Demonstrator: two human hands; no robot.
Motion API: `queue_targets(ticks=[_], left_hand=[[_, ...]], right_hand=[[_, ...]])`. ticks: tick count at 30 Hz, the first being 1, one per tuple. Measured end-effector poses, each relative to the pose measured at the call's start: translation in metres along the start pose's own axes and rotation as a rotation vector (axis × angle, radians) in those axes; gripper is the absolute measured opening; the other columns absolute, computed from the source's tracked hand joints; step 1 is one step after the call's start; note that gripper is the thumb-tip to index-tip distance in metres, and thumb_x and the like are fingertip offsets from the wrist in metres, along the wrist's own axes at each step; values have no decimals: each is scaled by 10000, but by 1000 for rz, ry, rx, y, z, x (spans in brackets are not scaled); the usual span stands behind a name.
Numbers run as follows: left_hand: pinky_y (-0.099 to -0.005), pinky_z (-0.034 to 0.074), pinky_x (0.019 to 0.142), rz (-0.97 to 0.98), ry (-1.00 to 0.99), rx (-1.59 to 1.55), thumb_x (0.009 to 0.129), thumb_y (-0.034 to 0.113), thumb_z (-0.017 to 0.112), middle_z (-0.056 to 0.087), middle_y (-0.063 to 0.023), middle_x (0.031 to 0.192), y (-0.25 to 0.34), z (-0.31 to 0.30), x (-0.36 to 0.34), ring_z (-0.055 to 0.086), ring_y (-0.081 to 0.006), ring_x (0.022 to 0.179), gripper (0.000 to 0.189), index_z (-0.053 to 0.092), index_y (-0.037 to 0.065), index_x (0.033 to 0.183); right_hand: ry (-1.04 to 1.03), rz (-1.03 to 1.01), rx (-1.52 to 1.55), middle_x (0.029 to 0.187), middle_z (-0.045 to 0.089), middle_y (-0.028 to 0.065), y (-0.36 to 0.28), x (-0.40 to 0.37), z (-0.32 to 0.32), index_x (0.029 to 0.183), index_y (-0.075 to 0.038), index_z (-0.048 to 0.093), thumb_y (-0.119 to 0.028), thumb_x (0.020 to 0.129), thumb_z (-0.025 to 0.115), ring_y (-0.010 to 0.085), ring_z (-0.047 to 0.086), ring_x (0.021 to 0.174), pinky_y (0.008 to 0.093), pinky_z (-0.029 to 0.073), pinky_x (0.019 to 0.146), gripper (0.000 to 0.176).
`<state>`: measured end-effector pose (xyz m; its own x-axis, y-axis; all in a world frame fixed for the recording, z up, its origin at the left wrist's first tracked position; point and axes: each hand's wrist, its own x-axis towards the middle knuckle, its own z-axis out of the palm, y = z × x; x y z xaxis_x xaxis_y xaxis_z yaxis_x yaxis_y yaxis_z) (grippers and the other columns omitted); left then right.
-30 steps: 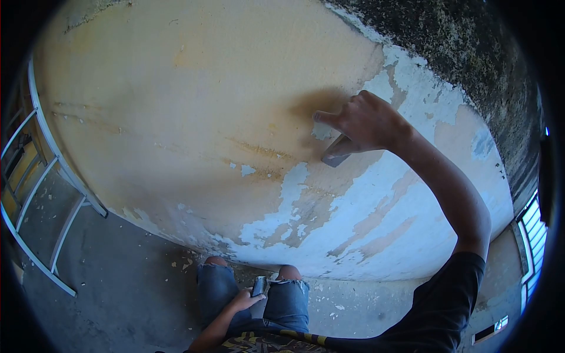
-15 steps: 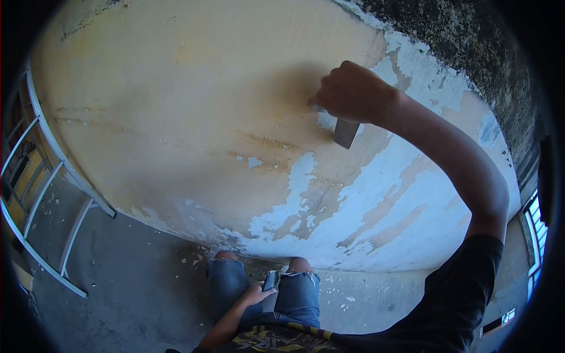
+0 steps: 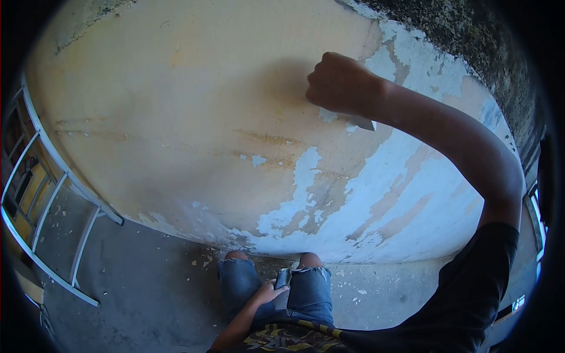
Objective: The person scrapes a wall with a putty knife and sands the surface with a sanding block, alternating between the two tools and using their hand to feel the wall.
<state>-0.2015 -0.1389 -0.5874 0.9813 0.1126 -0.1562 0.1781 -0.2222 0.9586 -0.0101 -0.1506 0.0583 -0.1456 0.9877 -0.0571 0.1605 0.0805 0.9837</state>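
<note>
My right hand is closed in a fist over a scraper, held up against the upper middle of the wall. The scraper's metal blade shows below the wrist; its handle is hidden inside the fist. Cream paint covers much of the wall, with pale blue patches bared where it has flaked. A small patch of blue lies right under the fist. Down between my thighs, my left hand grips a small dark rectangular object, whose kind I cannot tell.
A white metal ladder-like frame stands at the left. Paint flakes lie scattered on the grey floor. Dark, rough stained masonry borders the wall at the upper right. My knees are close to the wall's foot.
My right hand has shifted slightly up and left and turned, so less of the scraper blade shows. The view has moved a little; my left hand keeps its hold.
</note>
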Motion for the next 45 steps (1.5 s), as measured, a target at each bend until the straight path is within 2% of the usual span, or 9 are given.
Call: queue_targets(ticks=[4,6,15,21,25,27,31,38,45], left_hand=[[-363,521,756,-7,-23,19,902,398,728,735,-130,874,1,-1,1,679,-185,809,404,718,6,1000],[-403,528,760,-14,-14,24,876,426,733,732,-197,896,7,-2,-1,718,-297,833,460,708,-20,983],[-398,528,744,-13,14,25,882,403,733,730,-197,872,11,0,-4,714,-279,804,434,712,-25,956],[-393,526,757,11,26,-15,888,397,729,735,-169,876,19,-5,-11,708,-253,808,426,715,-15,993],[-377,519,770,9,-10,-37,886,438,727,732,-147,886,7,-1,-7,678,-216,802,431,725,20,993],[-385,517,768,8,-25,12,889,448,719,733,-154,890,1,1,-3,682,-231,803,436,725,20,971],[-389,517,741,-29,-49,88,877,436,735,723,-158,850,5,-5,-2,678,-220,777,450,710,-8,945],[-393,517,730,-25,-11,21,875,413,745,717,-173,829,16,-5,-7,681,-228,762,439,704,-19,937],[-388,517,764,-43,-16,-9,882,420,738,729,-156,875,11,-4,-6,686,-229,801,416,721,7,930]], right_hand=[[-1,24,-22,623,670,-29,6,-4,2,594,-202,675,-119,754,720,140,717,690,270,499,601,186],[-4,22,-32,628,673,-28,10,-7,3,593,-200,676,-125,758,721,143,719,696,271,507,608,186],[-92,25,40,747,741,41,25,-26,-8,695,-141,721,-114,822,719,216,751,754,316,582,643,130],[-526,177,632,677,709,52,-14,-77,-31,712,-118,735,-323,791,819,203,727,684,340,579,668,235],[-363,275,374,670,705,62,-43,-94,-13,684,-82,717,-385,848,783,187,699,618,351,574,611,351],[-236,540,478,644,688,51,-44,-89,-10,679,-84,713,-413,886,749,153,666,563,330,568,555,390],[-312,663,553,622,684,57,-25,-61,-15,698,-66,718,-470,918,698,147,669,560,321,575,545,460],[-248,679,487,631,693,95,-18,-31,5,709,-43,728,-520,895,691,225,716,605,359,583,572,514],[-233,642,513,659,705,105,-14,-36,8,754,-40,750,-372,859,766,243,719,614,364,591,613,349]])
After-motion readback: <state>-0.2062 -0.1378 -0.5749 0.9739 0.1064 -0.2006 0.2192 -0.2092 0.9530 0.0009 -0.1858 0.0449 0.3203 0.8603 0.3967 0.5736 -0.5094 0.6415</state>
